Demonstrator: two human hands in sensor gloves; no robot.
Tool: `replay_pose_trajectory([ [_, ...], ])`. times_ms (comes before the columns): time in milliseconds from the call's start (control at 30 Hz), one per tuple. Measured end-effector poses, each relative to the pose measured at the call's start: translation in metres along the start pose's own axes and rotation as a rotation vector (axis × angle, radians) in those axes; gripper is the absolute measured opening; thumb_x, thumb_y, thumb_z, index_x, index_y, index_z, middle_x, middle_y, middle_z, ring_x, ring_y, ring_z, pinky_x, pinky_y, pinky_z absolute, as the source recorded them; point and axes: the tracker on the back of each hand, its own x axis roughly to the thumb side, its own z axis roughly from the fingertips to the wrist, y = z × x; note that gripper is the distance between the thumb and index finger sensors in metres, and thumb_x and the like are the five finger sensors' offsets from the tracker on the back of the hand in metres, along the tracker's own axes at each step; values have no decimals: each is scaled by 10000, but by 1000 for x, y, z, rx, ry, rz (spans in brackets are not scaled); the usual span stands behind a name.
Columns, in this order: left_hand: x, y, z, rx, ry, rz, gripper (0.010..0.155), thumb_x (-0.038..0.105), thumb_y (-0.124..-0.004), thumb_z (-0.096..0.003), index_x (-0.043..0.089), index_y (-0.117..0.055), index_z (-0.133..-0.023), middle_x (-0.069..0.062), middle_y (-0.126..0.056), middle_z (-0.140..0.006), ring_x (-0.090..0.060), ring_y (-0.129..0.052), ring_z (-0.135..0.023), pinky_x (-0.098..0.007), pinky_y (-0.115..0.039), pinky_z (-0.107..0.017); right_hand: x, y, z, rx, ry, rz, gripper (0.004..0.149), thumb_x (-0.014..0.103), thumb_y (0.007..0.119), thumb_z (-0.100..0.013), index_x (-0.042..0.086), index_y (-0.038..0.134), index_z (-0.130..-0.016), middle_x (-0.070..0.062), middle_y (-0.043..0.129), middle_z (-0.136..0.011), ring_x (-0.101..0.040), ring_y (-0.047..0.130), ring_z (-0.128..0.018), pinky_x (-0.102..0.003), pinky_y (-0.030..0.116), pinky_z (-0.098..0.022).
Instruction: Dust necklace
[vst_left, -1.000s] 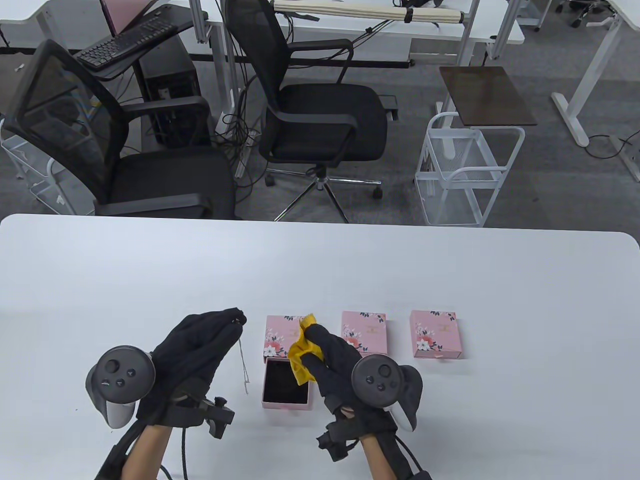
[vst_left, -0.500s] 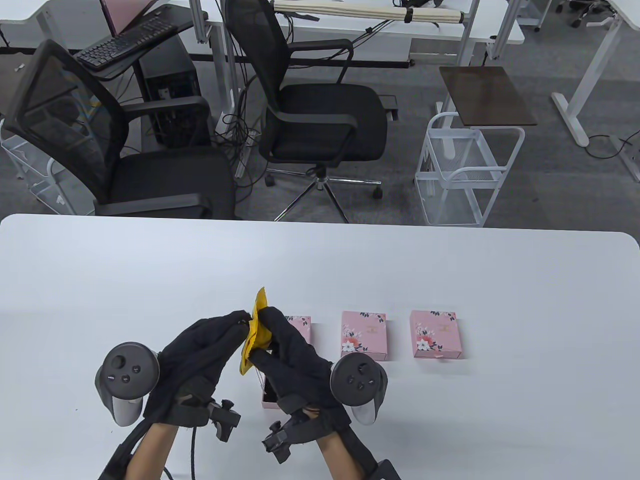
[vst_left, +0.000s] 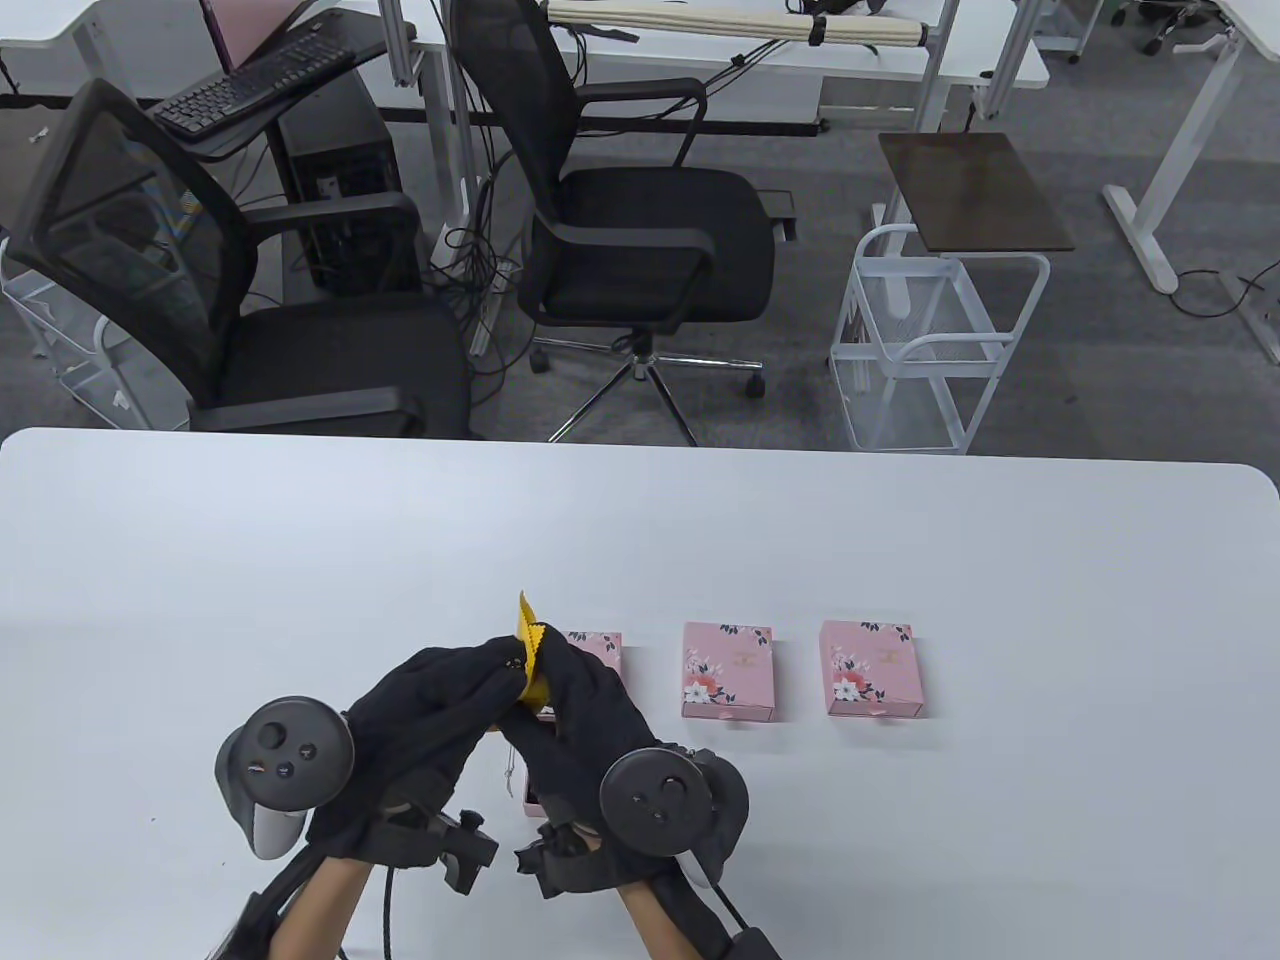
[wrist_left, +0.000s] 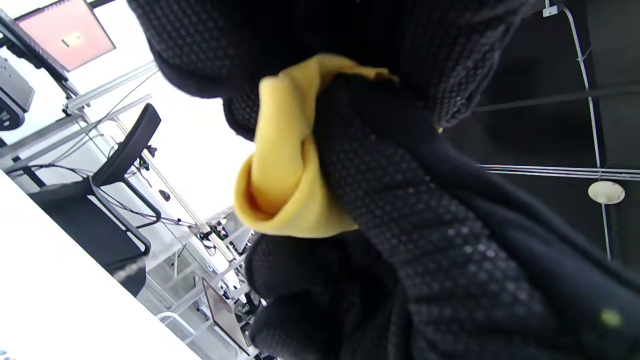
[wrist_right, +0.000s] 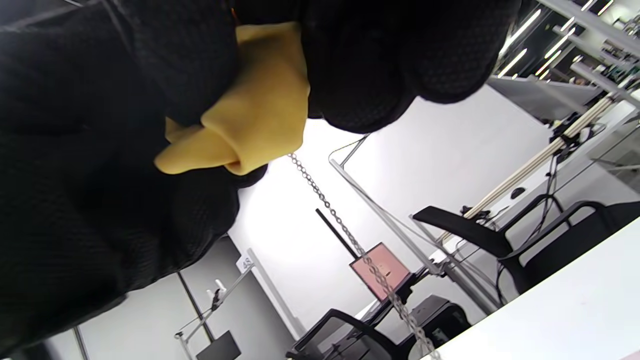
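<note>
Both gloved hands meet above the white table (vst_left: 700, 540), near its 6 o'clock edge. The left hand (vst_left: 420, 720) has its fingertips closed on the top of the chain (wrist_right: 340, 225), though the pinch itself is hidden behind the cloth (vst_left: 530, 655). The right hand (vst_left: 575, 715) grips the yellow cloth, its fingers and thumb curled round it and pressed against the left fingertips. In the right wrist view the chain hangs out of the cloth's fold and runs down toward 5 o'clock. In the table view only a thin bit of it shows below the hands, over the open box (vst_left: 532, 800), which is mostly hidden under the right hand. A corner of the cloth sticks up at 12 o'clock above the fingers.

At 3 o'clock from the hands lie three pink flowered boxes in a row: one (vst_left: 600, 650) partly covered by the right hand, a middle one (vst_left: 728, 670), and a far one (vst_left: 872, 668), each apart from the next.
</note>
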Motion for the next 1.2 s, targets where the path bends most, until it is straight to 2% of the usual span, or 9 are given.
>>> replay_pose_trajectory([
  [200, 8, -3, 5, 41, 4, -75, 383, 478, -891, -544, 289, -936, -874, -34, -973, -879, -255, -892, -779, -431, -810, -552, 2, -1, 2, -44, 34, 39, 550, 382, 850, -587, 120, 687, -1041, -218, 834, -862, -379, 902, -635, -533, 763, -546],
  [400, 9, -4, 6, 60, -7, -81, 380, 477, -893, -541, 292, -936, -870, -38, -930, -916, -269, -856, -809, -438, -792, -572, 1, -2, 1, -37, 41, 20, 476, 380, 815, -612, 147, 717, -1016, -217, 838, -862, -384, 905, -635, -539, 764, -547],
  [533, 10, -4, 6, 78, -28, -98, 372, 470, -900, -538, 287, -947, -859, -35, -929, -916, -266, -852, -815, -437, -790, -577, 2, -1, 0, 12, 15, 36, 437, 348, 751, -645, 128, 700, -1019, -287, 749, -977, -483, 846, -742, -589, 720, -585],
  [733, 9, -3, 6, 105, -63, -140, 364, 463, -899, -537, 299, -943, -859, -26, -923, -927, -260, -848, -825, -432, -790, -582, 6, 1, -2, 114, -28, 66, 456, 286, 638, -678, 32, 628, -1056, -314, 712, -1011, -506, 819, -772, -587, 706, -594],
  [833, 8, -2, 6, 102, -64, -148, 363, 463, -898, -538, 301, -944, -859, -24, -914, -945, -264, -845, -833, -437, -787, -589, 4, 0, -3, 109, -1, 27, 443, 279, 684, -661, 36, 679, -1032, -302, 790, -952, -466, 877, -716, -562, 747, -564],
  [933, 8, 1, 5, 103, -65, -127, 363, 461, -897, -538, 306, -941, -863, -23, -912, -953, -258, -859, -817, -435, -793, -583, 0, -2, -3, 82, 20, 20, 440, 355, 728, -657, 53, 756, -976, -259, 885, -847, -411, 935, -621, -528, 786, -518],
  [1000, 7, 2, 5, 111, -59, -104, 362, 456, -898, -537, 305, -940, -863, -26, -911, -954, -257, -863, -813, -434, -795, -581, 0, -1, -4, 112, 17, 19, 446, 384, 712, -663, 52, 779, -952, -242, 909, -808, -399, 945, -584, -517, 794, -497],
  [1133, 6, 5, 5, 123, -53, -97, 364, 457, -897, -536, 305, -939, -864, -23, -916, -950, -256, -867, -808, -433, -798, -578, 3, 2, -6, 233, 1, 2, 461, 301, 671, -675, 29, 665, -1047, -294, 794, -949, -460, 876, -712, -543, 748, -555],
  [1200, 6, 6, 5, 125, -52, -84, 364, 455, -898, -536, 303, -939, -865, -27, -918, -949, -256, -869, -806, -434, -798, -577, 3, 3, -6, 240, -1, 10, 455, 283, 677, -669, 37, 659, -1052, -297, 788, -954, -460, 871, -718, -544, 746, -557],
])
